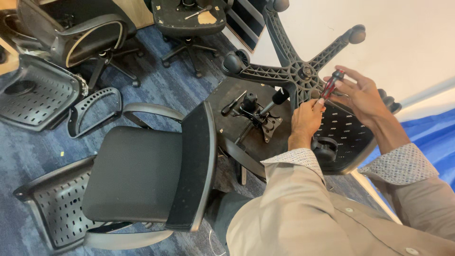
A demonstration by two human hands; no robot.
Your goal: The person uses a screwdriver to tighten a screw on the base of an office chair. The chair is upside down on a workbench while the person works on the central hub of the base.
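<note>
A: Position of the hands?

B: Left hand closed around the lower shaft of a red-and-black screwdriver, near the tip. Right hand spread, fingers loosely cupping the handle end. The tool is angled down toward the underside of an overturned office chair lying on the blue carpet.

A: How far gone is the chair?

B: Star base with its castors points up and looks attached to the column. The tilt mechanism plate sits on the seat underside, apparently fastened; I can't make out individual screws. My reading: stripping or fitting has barely started on this one, the driver only now meeting hardware.

A: Around it?

B: A second chair lies on its side in the foreground, seat pad and arm in place. Loose perforated back shells and an armrest loop lie left. Farther back, a bare seat plate on a base with a small tool lying on it. Several units sit in pieces, so plenty looks unfinished.
</note>
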